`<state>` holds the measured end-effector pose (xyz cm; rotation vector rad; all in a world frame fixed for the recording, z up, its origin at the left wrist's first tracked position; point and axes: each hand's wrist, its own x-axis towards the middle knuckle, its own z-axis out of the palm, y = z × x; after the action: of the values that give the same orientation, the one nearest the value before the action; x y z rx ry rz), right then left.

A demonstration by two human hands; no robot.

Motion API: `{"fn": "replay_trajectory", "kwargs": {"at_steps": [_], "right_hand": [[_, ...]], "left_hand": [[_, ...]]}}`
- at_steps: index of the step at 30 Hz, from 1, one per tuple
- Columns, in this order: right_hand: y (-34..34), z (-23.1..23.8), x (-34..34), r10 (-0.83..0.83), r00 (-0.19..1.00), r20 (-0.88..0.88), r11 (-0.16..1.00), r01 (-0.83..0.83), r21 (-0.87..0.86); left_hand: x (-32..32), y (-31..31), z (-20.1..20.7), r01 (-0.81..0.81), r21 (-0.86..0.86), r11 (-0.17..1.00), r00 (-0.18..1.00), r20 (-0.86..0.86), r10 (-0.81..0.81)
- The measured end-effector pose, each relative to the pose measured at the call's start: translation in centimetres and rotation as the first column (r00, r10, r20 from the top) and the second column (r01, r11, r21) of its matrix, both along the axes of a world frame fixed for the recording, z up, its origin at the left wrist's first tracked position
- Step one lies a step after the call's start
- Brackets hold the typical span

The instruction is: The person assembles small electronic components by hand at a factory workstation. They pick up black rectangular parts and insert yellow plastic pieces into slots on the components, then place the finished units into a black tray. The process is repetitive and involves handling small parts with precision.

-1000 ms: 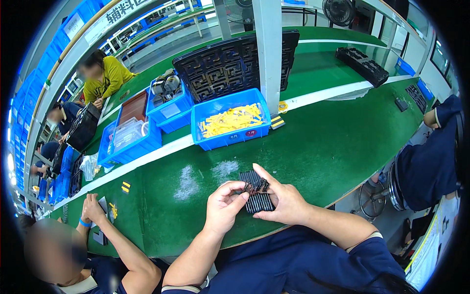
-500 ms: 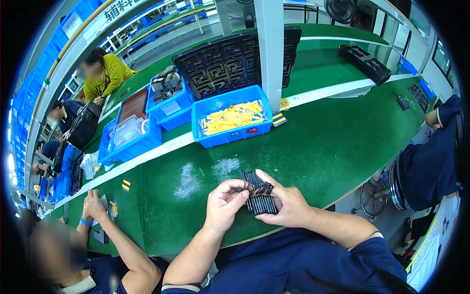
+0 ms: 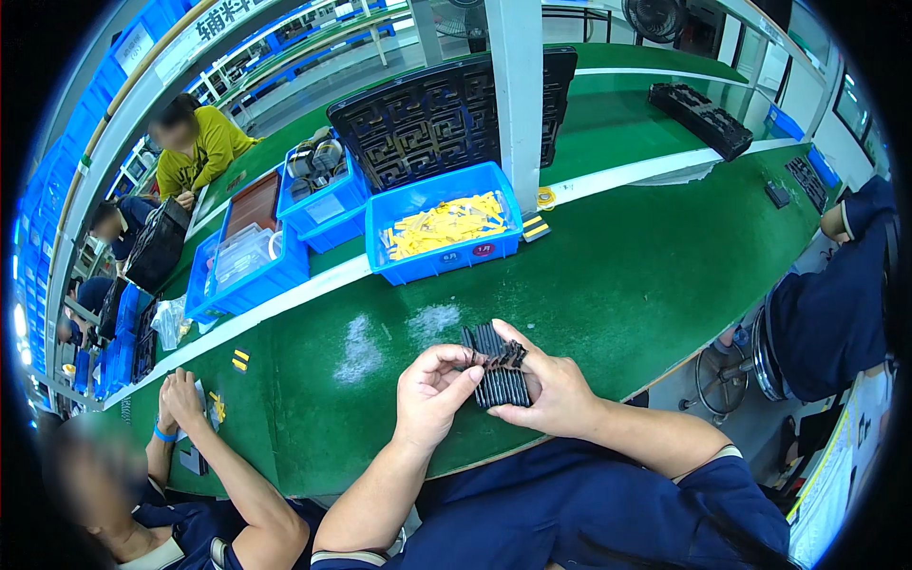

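Note:
A bundle of thin black ribbed parts (image 3: 496,366) lies in my right hand (image 3: 549,389), held flat over the near edge of the green table (image 3: 627,275). My left hand (image 3: 432,394) pinches the bundle's left end with fingertips and thumb. Both hands are just above the table edge, in front of my blue-sleeved arms. Straight ahead stands a blue bin (image 3: 444,233) filled with yellow pieces.
Behind the bin a black lattice tray (image 3: 427,119) leans against a white post (image 3: 518,95). More blue bins (image 3: 256,256) sit to the left. A person's hands (image 3: 180,404) work at my left; another person (image 3: 836,285) sits at right. Black trays (image 3: 703,119) lie far right.
The bundle and both hands have shifted slightly; my left fingers have moved along the bundle's left end. Nothing else has moved on the table.

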<state>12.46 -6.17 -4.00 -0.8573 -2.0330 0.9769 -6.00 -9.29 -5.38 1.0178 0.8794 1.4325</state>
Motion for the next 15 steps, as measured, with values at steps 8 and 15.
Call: {"fn": "replay_trajectory", "kwargs": {"at_steps": [8, 15], "right_hand": [[0.5, 0.2, 0.4, 0.025, 1.000, 0.017, 0.997, -0.023, -0.068], [1.0, 0.3, 0.3, 0.048, 0.998, -0.042, 0.980, -0.055, -0.190]], "left_hand": [[0.5, -0.1, 0.4, -0.044, -0.009, 0.999, 0.993, -0.106, 0.043], [0.4, -0.1, 0.6, -0.046, 0.000, 0.999, 0.986, -0.158, 0.045]]}}
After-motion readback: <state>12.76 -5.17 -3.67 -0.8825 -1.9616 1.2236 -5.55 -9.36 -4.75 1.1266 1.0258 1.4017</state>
